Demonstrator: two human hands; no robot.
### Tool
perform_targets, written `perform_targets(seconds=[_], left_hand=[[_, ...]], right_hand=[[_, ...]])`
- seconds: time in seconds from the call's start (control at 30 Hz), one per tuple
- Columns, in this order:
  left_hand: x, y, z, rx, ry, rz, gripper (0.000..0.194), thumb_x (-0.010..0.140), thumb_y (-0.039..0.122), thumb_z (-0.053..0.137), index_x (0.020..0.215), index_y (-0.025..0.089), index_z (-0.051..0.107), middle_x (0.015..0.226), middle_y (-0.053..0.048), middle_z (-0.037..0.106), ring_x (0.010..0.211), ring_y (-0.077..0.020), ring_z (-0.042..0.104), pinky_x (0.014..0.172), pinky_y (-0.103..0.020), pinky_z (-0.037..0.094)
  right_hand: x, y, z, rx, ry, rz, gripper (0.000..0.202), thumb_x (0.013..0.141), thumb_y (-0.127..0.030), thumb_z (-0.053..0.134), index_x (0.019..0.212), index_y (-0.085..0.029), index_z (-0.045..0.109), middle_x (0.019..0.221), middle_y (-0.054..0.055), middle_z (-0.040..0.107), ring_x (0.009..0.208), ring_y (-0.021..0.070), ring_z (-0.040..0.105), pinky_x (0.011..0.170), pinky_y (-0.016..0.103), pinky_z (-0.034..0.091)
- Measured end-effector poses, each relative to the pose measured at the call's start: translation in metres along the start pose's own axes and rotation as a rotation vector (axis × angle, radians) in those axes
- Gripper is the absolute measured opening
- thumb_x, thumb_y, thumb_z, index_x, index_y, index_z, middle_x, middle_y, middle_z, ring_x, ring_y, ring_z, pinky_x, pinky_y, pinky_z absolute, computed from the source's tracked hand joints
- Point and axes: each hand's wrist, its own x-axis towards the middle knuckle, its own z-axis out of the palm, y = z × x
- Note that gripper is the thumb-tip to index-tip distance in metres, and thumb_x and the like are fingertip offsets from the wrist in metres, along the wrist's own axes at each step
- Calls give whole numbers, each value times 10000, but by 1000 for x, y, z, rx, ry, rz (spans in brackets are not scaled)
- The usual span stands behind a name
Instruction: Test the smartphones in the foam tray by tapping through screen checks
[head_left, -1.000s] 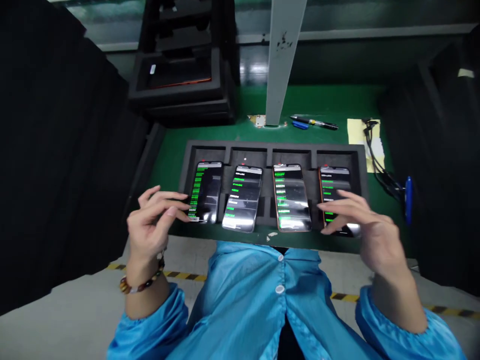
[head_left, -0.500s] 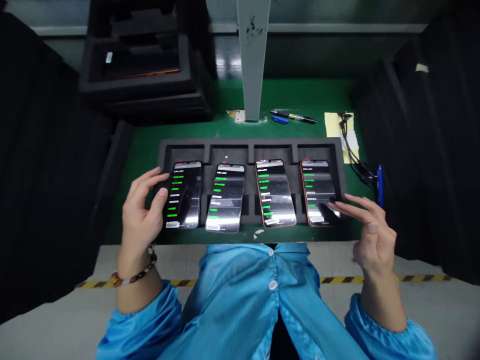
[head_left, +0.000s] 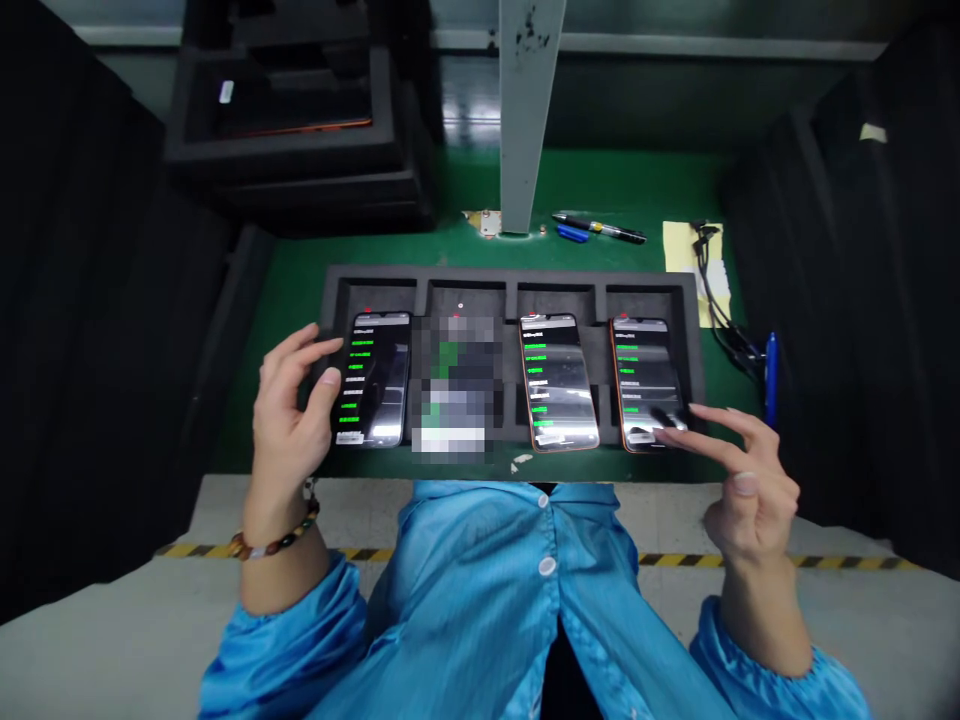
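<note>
Several smartphones lie in a row on a black foam tray (head_left: 511,275), screens lit with green and white text lines. Beside the leftmost phone (head_left: 379,380) is my left hand (head_left: 296,410), fingers apart, holding nothing; whether its fingertips touch the edge I cannot tell. My right hand (head_left: 750,470) reaches its index finger over the lower part of the rightmost phone (head_left: 649,385), its other fingers loosely apart and nothing held. Between them lie a phone with an orange edge (head_left: 559,385) and another phone (head_left: 456,385) whose picture is blurred into blocks.
Stacked black foam trays (head_left: 285,155) stand at the back left, a phone in the top one. A grey post (head_left: 529,120) rises behind the tray. A pen (head_left: 600,228), a blue cap (head_left: 572,234), black cables (head_left: 709,280) on yellow paper and a blue pen (head_left: 772,378) lie around.
The view has shifted slightly. My right index finger now sits lower on the rightmost phone's screen. My left hand stays beside the leftmost phone.
</note>
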Motion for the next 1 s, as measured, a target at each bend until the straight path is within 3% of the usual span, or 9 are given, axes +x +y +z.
perform_targets(seconds=[0.17, 0.37, 0.57, 0.73, 0.87, 1.0], left_hand=[[-2, 0, 0, -28, -5, 6, 396, 1097, 443, 604, 1407, 222, 715, 1652, -134, 568, 1562, -307, 527, 1290, -514, 446], [-4, -10, -1, -50, -9, -66, 406, 1079, 487, 592, 1428, 302, 685, 1695, -89, 533, 1604, -294, 496, 1276, -481, 497], [-10, -30, 4, -238, -77, -88, 544, 1088, 477, 572, 1583, 256, 529, 1769, -151, 443, 1600, -308, 517, 1336, -497, 443], [-16, -36, 1, -282, -139, -77, 584, 1095, 488, 573, 1622, 250, 491, 1763, -155, 452, 1639, -305, 462, 1366, -513, 389], [-19, -33, -5, -216, -193, -49, 657, 1079, 528, 603, 1654, 254, 445, 1803, -161, 377, 1689, -328, 368, 1386, -550, 337], [-19, -28, -12, -166, -243, 49, 796, 1009, 563, 721, 1672, 248, 414, 1806, -176, 358, 1725, -363, 271, 1399, -597, 285]], right_hand=[[20, -23, 17, 0, -244, -109, 506, 1137, -461, 360, 1368, -321, 788, 1298, 97, 786, 1339, 366, 678, 1164, 636, 450], [33, -41, 33, 14, -274, -185, 474, 1118, -357, 383, 1451, -325, 719, 1227, 89, 802, 1359, 369, 658, 1148, 624, 423], [51, -79, 72, 120, -436, -303, 506, 1085, -254, 472, 1578, -281, 582, 1332, 58, 805, 1445, 340, 588, 1170, 582, 406], [61, -105, 98, 163, -529, -374, 500, 1091, -256, 487, 1583, -266, 573, 1321, 62, 813, 1472, 336, 578, 1201, 592, 394], [62, -104, 97, 176, -559, -370, 498, 1092, -256, 502, 1584, -279, 576, 1309, 50, 817, 1494, 337, 564, 1216, 596, 381], [62, -85, 79, 151, -458, -281, 483, 1110, -329, 452, 1560, -318, 628, 1366, 84, 778, 1468, 374, 584, 1165, 592, 421]])
